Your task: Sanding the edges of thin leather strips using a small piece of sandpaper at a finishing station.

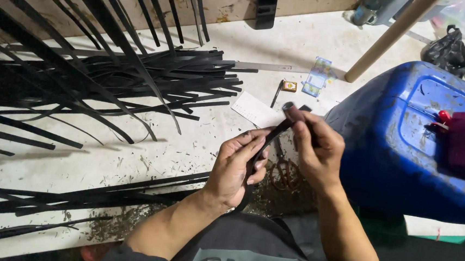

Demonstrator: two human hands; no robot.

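Head camera view: two bare hands work a black strip (269,141) above a littered white floor (188,144).

The left hand (235,169) is clenched around the strip's lower length, while the right hand (316,147) grasps a dark, round-ended tool (294,114) pressed to its upper end. A pile of black strips (154,76) lies to the left, a blue plastic drum (406,142) just right, and a white card (255,110) lies beyond the hands.

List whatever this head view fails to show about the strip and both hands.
- Black strip: lower end hidden behind the left hand.
- Tool in the right hand: mostly covered by fingers; its kind is unclear.
- Dark bag: contents hidden.
- Blue drum: cut off by the right edge.
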